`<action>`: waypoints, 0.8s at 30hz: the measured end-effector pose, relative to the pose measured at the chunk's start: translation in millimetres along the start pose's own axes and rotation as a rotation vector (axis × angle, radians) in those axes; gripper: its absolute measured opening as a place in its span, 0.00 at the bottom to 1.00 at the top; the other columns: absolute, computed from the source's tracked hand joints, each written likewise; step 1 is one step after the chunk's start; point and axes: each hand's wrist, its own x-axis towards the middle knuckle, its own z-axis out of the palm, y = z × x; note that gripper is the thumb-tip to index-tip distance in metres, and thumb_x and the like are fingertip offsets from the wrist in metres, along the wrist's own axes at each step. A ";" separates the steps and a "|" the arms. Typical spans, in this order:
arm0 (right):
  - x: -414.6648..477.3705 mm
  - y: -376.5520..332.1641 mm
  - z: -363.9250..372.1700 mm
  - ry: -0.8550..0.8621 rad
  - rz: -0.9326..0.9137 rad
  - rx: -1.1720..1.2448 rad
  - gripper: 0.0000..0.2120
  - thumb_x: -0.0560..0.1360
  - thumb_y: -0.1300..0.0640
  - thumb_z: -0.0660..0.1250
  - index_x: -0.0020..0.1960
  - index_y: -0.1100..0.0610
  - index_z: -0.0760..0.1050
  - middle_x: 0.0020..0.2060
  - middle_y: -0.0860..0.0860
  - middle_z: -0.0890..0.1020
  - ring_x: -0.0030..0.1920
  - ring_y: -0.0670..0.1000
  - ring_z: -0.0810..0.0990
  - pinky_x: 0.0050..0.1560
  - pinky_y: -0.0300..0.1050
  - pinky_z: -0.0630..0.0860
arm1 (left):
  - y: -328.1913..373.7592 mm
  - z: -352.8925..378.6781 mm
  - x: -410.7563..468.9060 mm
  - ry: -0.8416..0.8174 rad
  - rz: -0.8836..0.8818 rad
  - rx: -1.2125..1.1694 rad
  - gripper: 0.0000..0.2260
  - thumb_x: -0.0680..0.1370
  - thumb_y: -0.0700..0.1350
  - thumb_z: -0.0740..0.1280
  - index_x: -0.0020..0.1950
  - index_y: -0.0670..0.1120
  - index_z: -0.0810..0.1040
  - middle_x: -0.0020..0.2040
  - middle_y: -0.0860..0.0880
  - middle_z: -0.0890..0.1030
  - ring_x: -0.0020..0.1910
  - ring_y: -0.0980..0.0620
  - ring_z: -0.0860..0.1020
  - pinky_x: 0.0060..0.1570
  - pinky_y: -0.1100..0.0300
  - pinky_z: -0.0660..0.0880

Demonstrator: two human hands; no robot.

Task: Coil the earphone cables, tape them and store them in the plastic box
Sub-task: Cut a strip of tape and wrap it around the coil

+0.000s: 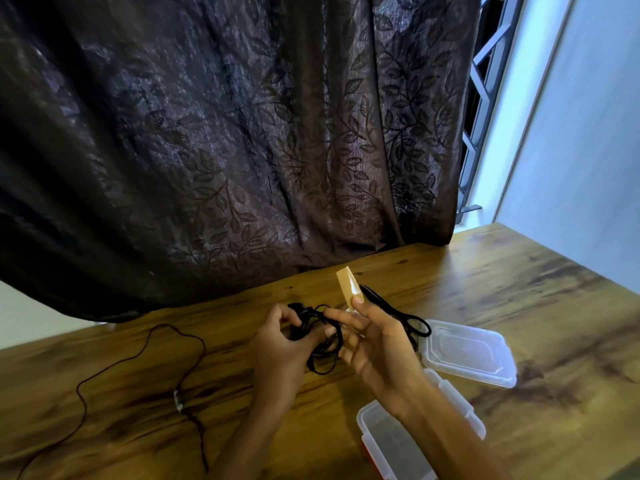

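My left hand [280,355] grips a bundle of coiled black earphone cable [320,336] above the wooden table [519,289]. My right hand [377,344] sits just right of the coil, its fingers touching the cable, and pinches a strip of brown tape [348,284] that sticks up from its thumb. A second dark earphone cable [138,362] lies loose and uncoiled on the table to the left. The clear plastic box [391,441] stands open at the lower right, partly hidden by my right forearm. Its clear lid [467,353] lies beside it.
Black-handled scissors [398,308] lie on the table just behind my right hand, next to the lid. A dark leaf-patterned curtain [225,150] hangs along the table's far edge. A window grille and pale wall are at the right.
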 end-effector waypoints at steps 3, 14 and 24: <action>3.7 -1.0 -3.3 0.008 -0.007 0.001 0.13 0.71 0.54 0.66 0.53 0.59 0.74 0.54 0.63 0.81 0.40 0.52 0.82 0.42 0.43 0.81 | 3.9 0.2 0.7 -0.083 -0.076 -0.092 0.07 0.67 0.41 0.75 0.38 0.49 0.78 0.39 0.52 0.82 0.40 0.57 0.81 0.30 0.70 0.74; 1.6 -11.6 -5.1 -0.013 -0.121 -0.133 0.16 0.71 0.53 0.65 0.51 0.65 0.78 0.45 0.58 0.84 0.43 0.52 0.84 0.41 0.40 0.80 | 20.6 -1.7 7.9 -0.120 -0.051 -0.172 0.07 0.72 0.39 0.70 0.40 0.52 0.82 0.44 0.51 0.84 0.49 0.55 0.80 0.46 0.66 0.75; 5.2 -8.3 2.3 0.417 -0.984 -0.706 0.03 0.73 0.62 0.68 0.41 0.56 0.76 0.37 0.53 0.80 0.40 0.50 0.79 0.39 0.40 0.78 | 37.2 1.5 9.7 -0.065 0.045 -0.148 0.07 0.70 0.41 0.72 0.38 0.53 0.83 0.42 0.52 0.85 0.48 0.58 0.81 0.39 0.74 0.73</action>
